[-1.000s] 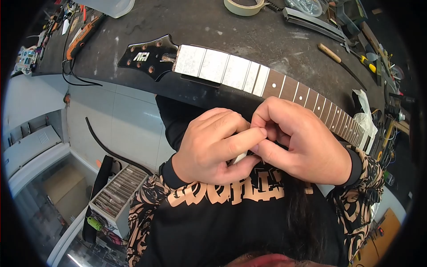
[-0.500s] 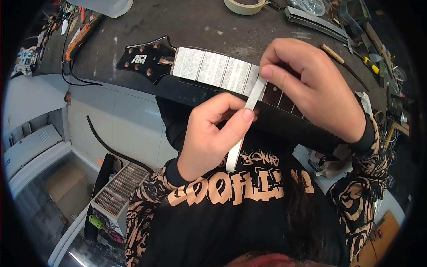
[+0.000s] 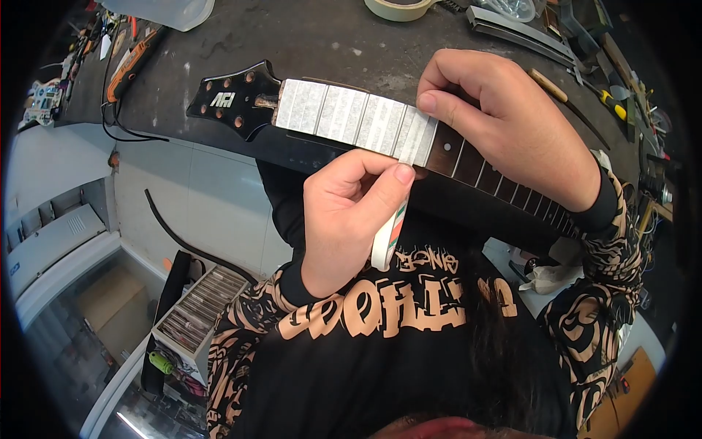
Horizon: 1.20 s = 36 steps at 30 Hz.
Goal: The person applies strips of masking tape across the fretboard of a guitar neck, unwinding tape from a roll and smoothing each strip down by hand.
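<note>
A guitar neck with a black headstock (image 3: 225,101) lies along the near edge of the workbench. Strips of pale masking tape (image 3: 340,117) cover its first several frets, while the dark fretboard (image 3: 468,162) shows bare further right. My left hand (image 3: 351,216) pinches a narrow roll of masking tape (image 3: 383,249) just below the neck's near edge; a strip runs from it across the fretboard. My right hand (image 3: 497,121) is closed, thumb and fingertips at the strip's far end on the opposite edge of the neck. Its other fingers are partly hidden.
At the back of the bench stand a wider tape roll (image 3: 401,7) and a metal bar (image 3: 521,35). A wooden-handled file (image 3: 548,86) and a yellow-black screwdriver (image 3: 613,104) lie right. An orange-black corded tool (image 3: 133,67) rests left, near a clear plastic tray (image 3: 164,9).
The tape strip, held raised and slanting before, now lies down across the fretboard. My left hand moved slightly left and up to the near edge; my right hand shifted a little left and up.
</note>
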Available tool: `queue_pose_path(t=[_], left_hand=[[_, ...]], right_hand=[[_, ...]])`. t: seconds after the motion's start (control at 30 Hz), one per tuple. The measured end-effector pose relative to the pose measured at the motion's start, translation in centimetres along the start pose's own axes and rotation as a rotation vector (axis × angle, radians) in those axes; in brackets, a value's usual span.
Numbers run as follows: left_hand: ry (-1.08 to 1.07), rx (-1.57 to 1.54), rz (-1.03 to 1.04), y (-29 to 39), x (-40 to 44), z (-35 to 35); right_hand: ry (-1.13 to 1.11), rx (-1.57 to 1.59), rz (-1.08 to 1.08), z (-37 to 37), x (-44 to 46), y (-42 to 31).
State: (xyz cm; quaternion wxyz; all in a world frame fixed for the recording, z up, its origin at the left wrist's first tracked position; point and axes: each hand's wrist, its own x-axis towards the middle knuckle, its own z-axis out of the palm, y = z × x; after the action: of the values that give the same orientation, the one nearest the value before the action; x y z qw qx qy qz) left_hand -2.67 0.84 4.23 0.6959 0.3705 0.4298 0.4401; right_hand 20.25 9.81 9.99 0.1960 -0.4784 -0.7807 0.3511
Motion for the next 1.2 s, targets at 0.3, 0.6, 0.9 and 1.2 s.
queue_pose_path(t=[0.3, 0.6, 0.9, 1.2], left_hand=[[0.054, 0.023, 0.062, -1.2, 0.0, 0.1], [0.061, 0.187, 0.249, -4.0, 1.0, -0.4], [0.179, 0.224, 0.225, -4.0, 0.7, 0.1], [0.240, 0.952, 0.765, -2.9, 2.2, 0.0]], right_hand=[[-0.100, 0.179, 0.184, -0.1, 0.5, 0.6], [0.189, -0.414, -0.223, 1.9, -1.8, -0.8], [0.122, -0.782, -0.301, 2.5, -2.8, -4.0], [0.133, -1.004, -0.375, 4.0, -2.8, -4.3]])
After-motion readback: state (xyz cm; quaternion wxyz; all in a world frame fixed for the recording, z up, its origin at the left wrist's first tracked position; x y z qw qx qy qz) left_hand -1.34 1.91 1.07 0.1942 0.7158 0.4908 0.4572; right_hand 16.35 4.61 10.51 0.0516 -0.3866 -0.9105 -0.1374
